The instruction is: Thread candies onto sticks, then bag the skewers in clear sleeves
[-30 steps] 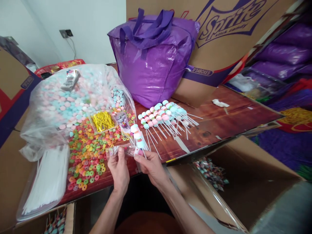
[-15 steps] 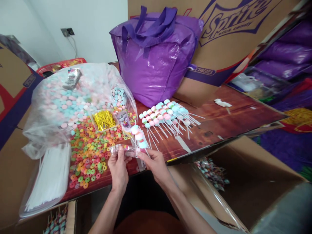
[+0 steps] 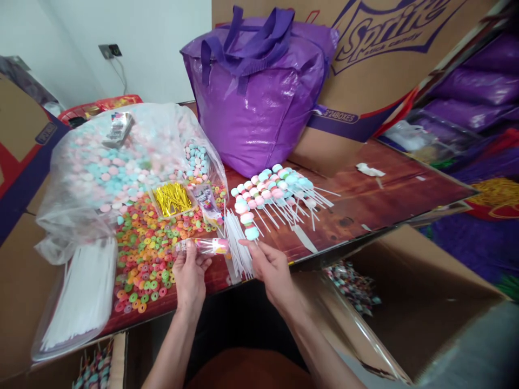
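Note:
A small clear plastic bag (image 3: 206,246) with a colourful print is pinched between the thumb and fingers of my left hand (image 3: 190,278), its opening towards the right. My right hand (image 3: 273,270) grips the white stick of a marshmallow skewer (image 3: 245,217), whose pink, white and blue pieces point up and away from me. Between the hands lie loose white sticks (image 3: 237,243). Just beyond the held skewer, several finished marshmallow skewers (image 3: 279,186) lie side by side on the table. Gummy rings (image 3: 148,259) are spread on the left, close to my left hand.
A tray of gold twist ties (image 3: 172,199) sits among the rings. Behind it is a large clear bag of marshmallows (image 3: 105,167); a tub of white sticks (image 3: 83,292) stands at left. The purple bag (image 3: 259,102) and carton (image 3: 381,70) stand behind. An open box (image 3: 421,292) is below right.
My right hand has moved right and now holds the skewer apart from the bag. My left hand has shifted slightly left with the plastic bag, and the loose sticks show between them.

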